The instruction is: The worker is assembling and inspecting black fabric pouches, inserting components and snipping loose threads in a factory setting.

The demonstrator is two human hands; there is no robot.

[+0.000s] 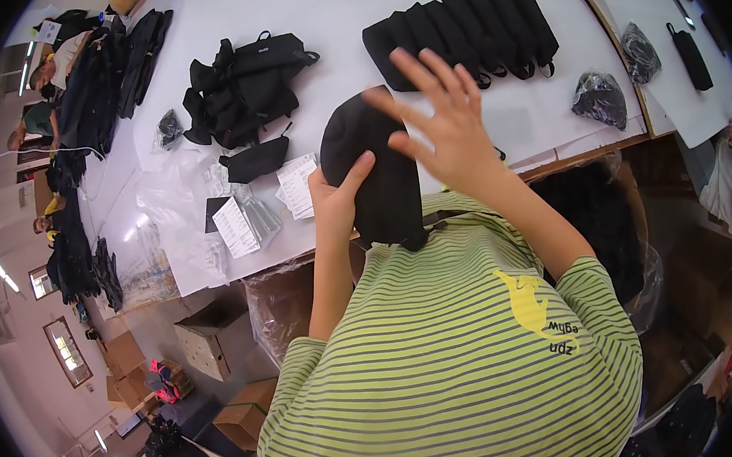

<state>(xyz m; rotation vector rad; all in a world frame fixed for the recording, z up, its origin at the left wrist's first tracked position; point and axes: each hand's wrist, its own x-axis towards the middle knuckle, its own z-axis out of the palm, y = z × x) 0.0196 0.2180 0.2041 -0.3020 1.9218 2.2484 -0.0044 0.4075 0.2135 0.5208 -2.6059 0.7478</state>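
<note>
My left hand (339, 194) grips a black fabric pouch (380, 189) by its left side, with the thumb lying across the front. The pouch is held upright before my chest, its rounded end away from me and its lower end near my shirt. My right hand (453, 136) is open with fingers spread, over the pouch's upper right edge; I cannot tell whether the fingertips touch it. Beyond it lies a row of similar black pouches (475, 31), side by side. A loose heap of black pouches (251, 83) is to the left, with a single small pouch (257, 160) below it.
White printed cards (296, 185) and clear plastic packets (261, 222) lie on the white table (337, 24) near its front edge. Dark plastic-wrapped bundles (598, 100) sit at the right. Open cardboard boxes (207, 335) stand below. Other people (31, 126) work at the far left.
</note>
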